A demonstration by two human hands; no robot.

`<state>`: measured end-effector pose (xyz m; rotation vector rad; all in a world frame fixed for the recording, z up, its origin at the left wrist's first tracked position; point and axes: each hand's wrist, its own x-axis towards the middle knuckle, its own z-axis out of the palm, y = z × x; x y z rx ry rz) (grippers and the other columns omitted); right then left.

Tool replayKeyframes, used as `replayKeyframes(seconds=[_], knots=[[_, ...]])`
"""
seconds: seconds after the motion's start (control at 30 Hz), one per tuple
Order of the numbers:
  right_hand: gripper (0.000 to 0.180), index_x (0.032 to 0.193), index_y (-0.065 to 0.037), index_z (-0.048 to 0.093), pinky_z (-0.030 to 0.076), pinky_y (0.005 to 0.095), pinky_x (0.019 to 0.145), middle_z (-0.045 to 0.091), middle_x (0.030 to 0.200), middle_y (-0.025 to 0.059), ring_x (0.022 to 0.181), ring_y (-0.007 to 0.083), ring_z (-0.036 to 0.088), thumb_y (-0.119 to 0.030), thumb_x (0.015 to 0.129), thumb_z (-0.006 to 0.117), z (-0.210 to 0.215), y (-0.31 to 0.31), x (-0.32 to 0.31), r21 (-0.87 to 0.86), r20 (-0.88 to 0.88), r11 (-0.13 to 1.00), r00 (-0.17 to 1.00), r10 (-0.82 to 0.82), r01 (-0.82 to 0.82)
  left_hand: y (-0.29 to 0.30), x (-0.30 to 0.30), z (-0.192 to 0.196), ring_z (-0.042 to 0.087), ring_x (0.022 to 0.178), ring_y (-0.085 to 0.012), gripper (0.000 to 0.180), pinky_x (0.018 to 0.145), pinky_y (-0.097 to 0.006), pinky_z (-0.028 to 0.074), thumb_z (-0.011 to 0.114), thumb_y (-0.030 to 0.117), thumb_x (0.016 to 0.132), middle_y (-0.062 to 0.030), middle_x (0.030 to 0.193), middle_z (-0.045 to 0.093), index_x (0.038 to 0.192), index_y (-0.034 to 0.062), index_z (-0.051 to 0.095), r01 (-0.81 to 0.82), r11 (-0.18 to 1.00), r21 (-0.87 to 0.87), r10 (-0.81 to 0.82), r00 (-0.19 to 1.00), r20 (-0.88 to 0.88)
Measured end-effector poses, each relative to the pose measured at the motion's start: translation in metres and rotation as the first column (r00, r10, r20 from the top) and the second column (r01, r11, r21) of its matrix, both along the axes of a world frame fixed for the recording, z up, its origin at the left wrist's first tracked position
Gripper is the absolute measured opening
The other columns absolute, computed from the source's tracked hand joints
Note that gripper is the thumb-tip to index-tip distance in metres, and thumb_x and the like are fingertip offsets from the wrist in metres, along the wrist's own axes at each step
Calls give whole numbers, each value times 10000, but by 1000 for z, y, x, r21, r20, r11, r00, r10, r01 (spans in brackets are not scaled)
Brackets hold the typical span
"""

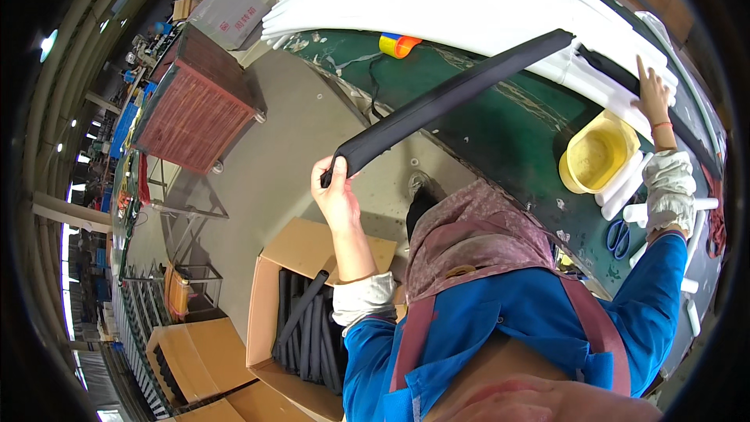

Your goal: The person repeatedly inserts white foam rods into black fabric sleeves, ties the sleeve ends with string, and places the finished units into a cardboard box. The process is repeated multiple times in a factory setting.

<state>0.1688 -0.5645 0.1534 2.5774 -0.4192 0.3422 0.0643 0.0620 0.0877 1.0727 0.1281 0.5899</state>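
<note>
The black foam tube [445, 101] is a long, dark length of pipe insulation that slants from lower left to upper right, its near end off the edge of the green desk [508, 133] and its far end lying over the desk close to the white sheets. The left hand [334, 191] has its grip closed around the tube's near end, fingers wrapped over it and thumb under, holding that end up above the grey floor [312, 133]. The right hand [655, 98] is well apart from the tube, stretched out over the far right of the desk with the fingers loose and one finger pointing up, resting at a white foam tube [617, 90]; whether it actually holds anything cannot be told. Just below that hand sits a yellow plastic tub [598, 152], and more short white tubes [629, 180] lie beside it, with blue-handled scissors [619, 236] nearer the person. A stack of white foam sheets [469, 0] covers the back of the desk, and an orange and yellow roll [398, 45] stands near them. On the floor under the left arm is an open cardboard box [269, 297] filled with more black tubes [308, 328].
</note>
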Motion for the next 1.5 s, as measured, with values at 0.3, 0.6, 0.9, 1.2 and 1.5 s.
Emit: replayKeyframes(seconds=[0.3,0.6,0.9,1.2,1.5], knots=[[557,1199,-56,538,423,419,963,514,1223,171,1131,361,501,-105,678,731,25,229,-53,296,451,344,448,772,-891,13,-21,-12,592,763,-174,109,652,-298,547,643,76,865,-77,891,581,918,25,563,-63,977,-202,72,997,39],[704,1290,-37,405,478,428,787,582,994,163,882,333,594,-235,704,742,50,359,-65,595,293,-300,-146,945,-745,108,-110,6,615,954,-231,204,878,-426,513,629,195,879,-87,1002,629,1016,62,560,37,978,-204,38,936,349],[629,1283,18,376,496,445,639,582,876,208,754,386,600,-289,808,651,29,337,-126,834,195,-183,-33,980,-521,79,-98,15,599,1012,-222,419,911,-367,498,607,192,894,-117,1172,572,1258,37,468,-116,978,-174,166,935,312],[565,1234,31,471,470,351,782,608,1002,191,920,257,607,-452,941,467,-14,315,-162,947,205,-263,283,937,186,2,-52,-15,566,894,-110,280,798,-248,464,603,55,871,-62,1032,601,1140,-13,565,128,943,307,-112,991,-69],[566,1303,27,440,423,260,885,579,1140,94,1016,136,542,-408,943,485,-44,317,-169,647,247,-587,594,766,487,-34,-27,2,590,849,-161,211,681,-285,530,596,-21,840,-95,1081,537,1050,-35,600,308,905,294,-341,938,67]])
